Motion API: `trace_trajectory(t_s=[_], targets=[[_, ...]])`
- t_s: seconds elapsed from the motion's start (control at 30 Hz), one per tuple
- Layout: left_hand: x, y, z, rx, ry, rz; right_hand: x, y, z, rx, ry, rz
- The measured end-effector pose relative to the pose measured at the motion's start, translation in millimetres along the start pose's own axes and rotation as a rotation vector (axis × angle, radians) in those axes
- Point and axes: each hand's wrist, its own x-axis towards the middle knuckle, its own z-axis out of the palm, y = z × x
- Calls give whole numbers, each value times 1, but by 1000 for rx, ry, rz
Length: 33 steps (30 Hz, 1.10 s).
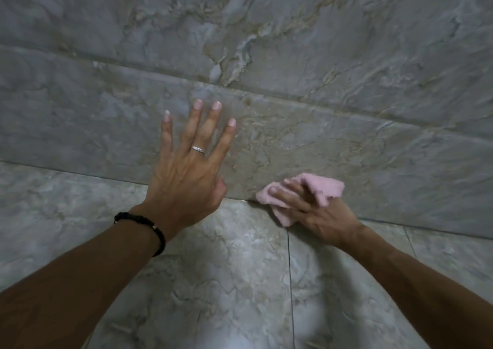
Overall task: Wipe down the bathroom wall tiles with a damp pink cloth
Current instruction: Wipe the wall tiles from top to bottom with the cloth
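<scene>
Grey marbled wall tiles (320,140) fill the upper part of the view. My left hand (189,167) lies flat against the lowest wall tile, fingers straight and spread, a ring on one finger and a black bracelet at the wrist. My right hand (312,210) presses a crumpled pink cloth (322,187) on the seam where the wall meets the floor, fingers bent over the cloth. Part of the cloth folds back over my fingers.
Grey marbled floor tiles (213,282) with dark grout lines run below the wall. A horizontal grout line (160,68) crosses the wall higher up. A pale reflection shows on the floor near the bottom edge.
</scene>
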Motion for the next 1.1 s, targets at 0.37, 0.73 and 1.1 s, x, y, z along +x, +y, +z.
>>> trace_trajectory(t_s=[0.37,0.73,1.1], targets=[[3,-7,6,-16,18,-12,28,-6,-10,-175,330,203],[0,-12,-6,-55,3,-57,89,23,-66,-219,603,195],[-10,-26,-5,-50,-62,-119,116,10,-81,-210,647,292]])
